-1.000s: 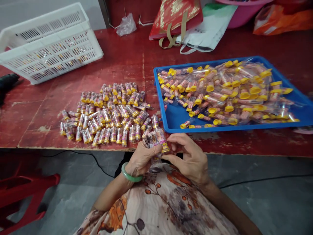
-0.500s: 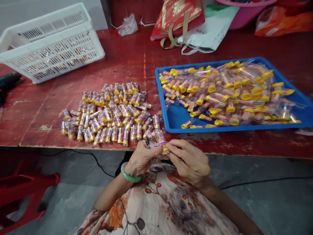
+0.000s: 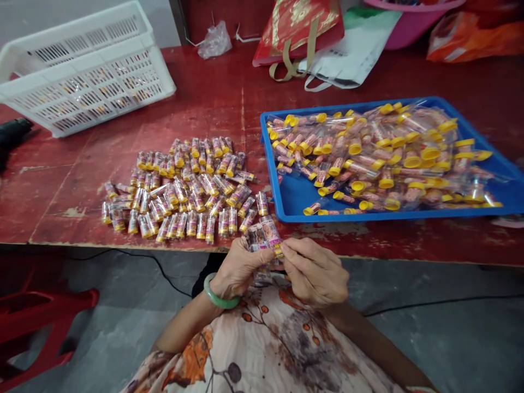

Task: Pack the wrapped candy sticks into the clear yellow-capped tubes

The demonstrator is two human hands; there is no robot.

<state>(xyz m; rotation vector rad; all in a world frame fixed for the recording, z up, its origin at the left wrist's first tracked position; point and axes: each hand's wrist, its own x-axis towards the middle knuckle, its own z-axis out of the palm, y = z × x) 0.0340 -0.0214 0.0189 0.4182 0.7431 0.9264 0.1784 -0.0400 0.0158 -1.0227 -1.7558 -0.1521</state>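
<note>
My left hand [image 3: 239, 266], with a green bangle at the wrist, grips a bunch of printed plastic wrappers [image 3: 264, 232] at the table's front edge. Its thumb presses across the wrappers. My right hand [image 3: 317, 270] pinches the yellow-edged lower right side of the top wrapper between thumb and fingertips. Beyond my hands lie many small wrapped tubes [image 3: 192, 221] with purple labels and yellow ends, in loose rows on the table. To the right, a blue tray [image 3: 290, 197] carries a heap of clear tubes [image 3: 368, 147] with yellow caps and pinkish contents.
On the red table [image 3: 196, 90] stands a white slatted crate [image 3: 90, 82] at the far left, with a dark object [image 3: 14, 132] beside it. Red and white bags [image 3: 298, 33], a pink basin [image 3: 413, 22] and orange plastic [image 3: 475, 38] line the back. A red stool [image 3: 53, 311] is below left.
My right hand has shifted slightly, its fingers staying on the wrapper's edge. My left hand keeps its hold, and the tubes on the table and tray lie as before.
</note>
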